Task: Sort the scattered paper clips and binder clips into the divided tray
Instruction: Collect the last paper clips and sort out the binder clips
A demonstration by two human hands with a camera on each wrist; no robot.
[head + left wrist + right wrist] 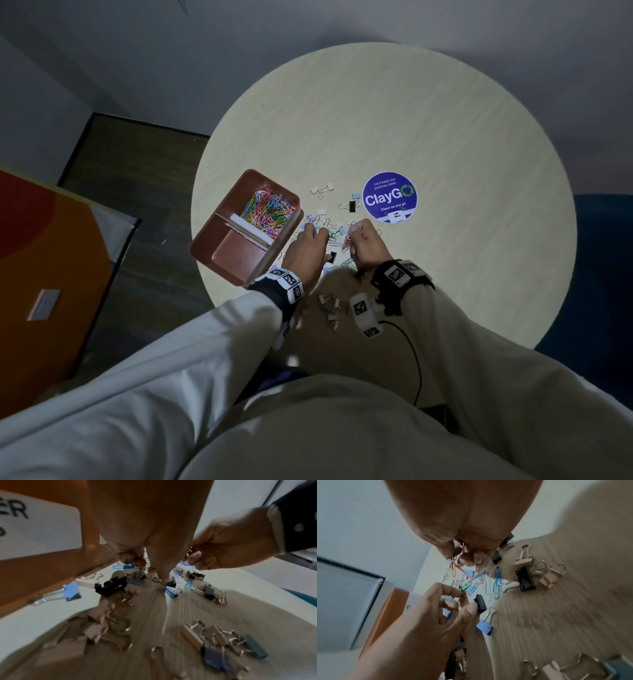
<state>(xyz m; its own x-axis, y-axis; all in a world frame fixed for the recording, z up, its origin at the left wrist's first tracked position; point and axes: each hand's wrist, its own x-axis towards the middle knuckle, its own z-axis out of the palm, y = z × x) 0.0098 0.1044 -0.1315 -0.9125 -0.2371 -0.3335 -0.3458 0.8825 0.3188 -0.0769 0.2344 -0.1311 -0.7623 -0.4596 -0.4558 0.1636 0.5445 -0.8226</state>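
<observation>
I had the right hand (368, 245) pinching a bunch of coloured paper clips (346, 241) and the left hand (306, 248) nipping more from the scatter, gathering a handful for the tray (219, 267) just left, whose far compartment held clips.

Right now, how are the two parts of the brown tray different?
The far compartment is piled with colourful paper clips; the near compartment looks bare. The far one seems bigger than the near one. Both sit in the same brown tray with one divider between.
</observation>
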